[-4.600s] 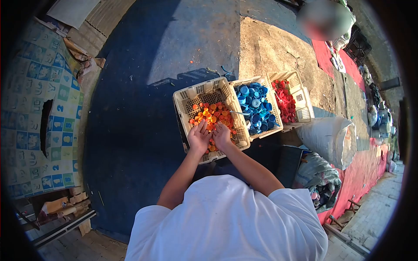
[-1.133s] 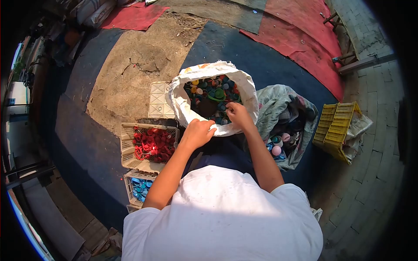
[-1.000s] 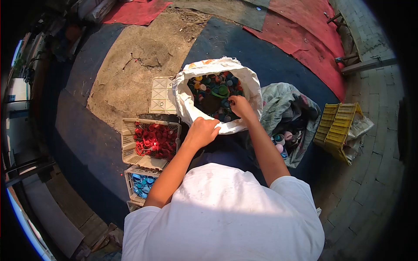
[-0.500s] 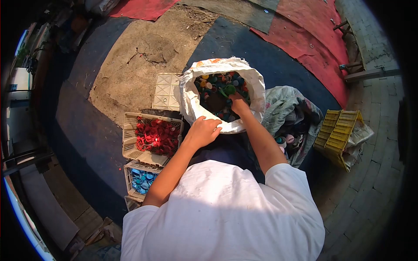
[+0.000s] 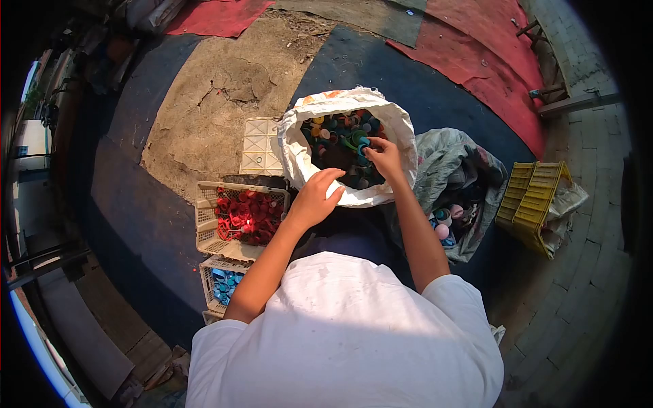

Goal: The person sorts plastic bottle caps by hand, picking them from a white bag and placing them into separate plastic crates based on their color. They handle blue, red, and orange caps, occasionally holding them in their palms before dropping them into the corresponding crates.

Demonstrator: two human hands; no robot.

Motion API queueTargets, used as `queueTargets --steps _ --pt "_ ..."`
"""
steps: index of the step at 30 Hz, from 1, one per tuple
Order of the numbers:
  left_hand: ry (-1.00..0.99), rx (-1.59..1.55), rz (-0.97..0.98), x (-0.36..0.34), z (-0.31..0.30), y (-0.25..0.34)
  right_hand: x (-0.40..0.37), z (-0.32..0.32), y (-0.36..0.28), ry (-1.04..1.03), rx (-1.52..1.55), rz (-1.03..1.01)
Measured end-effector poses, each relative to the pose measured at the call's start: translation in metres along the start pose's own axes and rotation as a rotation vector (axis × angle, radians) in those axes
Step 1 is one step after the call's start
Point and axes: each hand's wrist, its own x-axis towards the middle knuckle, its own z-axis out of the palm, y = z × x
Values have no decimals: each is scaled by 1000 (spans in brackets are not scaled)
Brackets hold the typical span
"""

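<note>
A white woven sack [image 5: 294,160] stands in front of me with its mouth folded wide. Many bottle caps [image 5: 326,129] of mixed colours lie inside. Between the fingertips of my right hand [image 5: 386,160] is a blue bottle cap [image 5: 363,144], held over the sack's mouth. A larger green cap [image 5: 354,139] lies just beyond it, partly covered. My left hand [image 5: 316,198] is at the near left part of the sack's rim, thumb and fingers apart, with nothing seen in it. Whether it touches the rim is hard to tell.
On the left stand a crate [image 5: 206,224] of red caps and a crate [image 5: 208,280] of blue pieces. A pale upturned crate [image 5: 258,145] lies beyond them. To the right are a greyish sack [image 5: 435,160] of mixed caps and a yellow crate [image 5: 527,200].
My right hand has drawn up and back from the caps and now holds a blue cap. The fingers of my left hand have loosened from the sack's rim.
</note>
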Motion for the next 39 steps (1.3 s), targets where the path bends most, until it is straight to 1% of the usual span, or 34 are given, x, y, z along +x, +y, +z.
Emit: queueTargets --steps 3,4,6,8,9,10,11,12,13,16,19,22,25,27,31,33,34,36,37,39 --pt "70 -351 -214 11 7 -2 -25 3 -19 -104 298 -48" --pt "83 -577 -307 17 12 -6 -34 6 -28 -116 327 -54" --pt "128 -901 -444 24 15 -12 -53 14 -46 -140 385 -67" --pt "177 -1260 -579 31 15 -5 -69 23 -57 -207 396 -67" --pt "146 -1386 -592 32 12 -6 -76 28 -61 -242 386 -73" --pt "114 -1512 -605 33 9 -7 -85 35 -70 -276 439 -108" --pt "81 -1638 -619 33 7 -8 -88 39 -64 -309 501 -118" --pt "49 -1684 -595 34 5 -6 -93 41 -70 -316 464 -90" --pt "61 -1675 -588 34 5 -6 -96 42 -76 -321 426 -64" --pt "80 -1629 -580 33 11 -9 -94 45 -70 -301 367 -136" --pt "96 -1543 -591 36 15 -14 -91 43 -68 -241 374 -89" --pt "110 -1475 -602 39 16 -9 -91 36 -72 -230 398 -36" --pt "98 -1423 -595 45 20 -4 -91 31 -74 -221 313 -95" --pt "102 -1368 -570 48 26 -4 -90 27 -75 -217 272 -87" --pt "144 -1445 -586 50 36 -10 -92 24 -82 -203 299 -58" --pt "187 -1513 -578 53 37 -10 -95 20 -89 -188 299 -102" --pt "228 -1555 -612 54 36 -8 -97 18 -93 -180 298 -124" --pt "312 -1638 -681 57 33 -5 -99 11 -98 -118 216 -97" --pt "297 -1673 -681 58 32 -7 -99 8 -99 -88 175 -84" --pt "267 -1743 -686 56 30 -12 -98 6 -94 -67 225 -94"
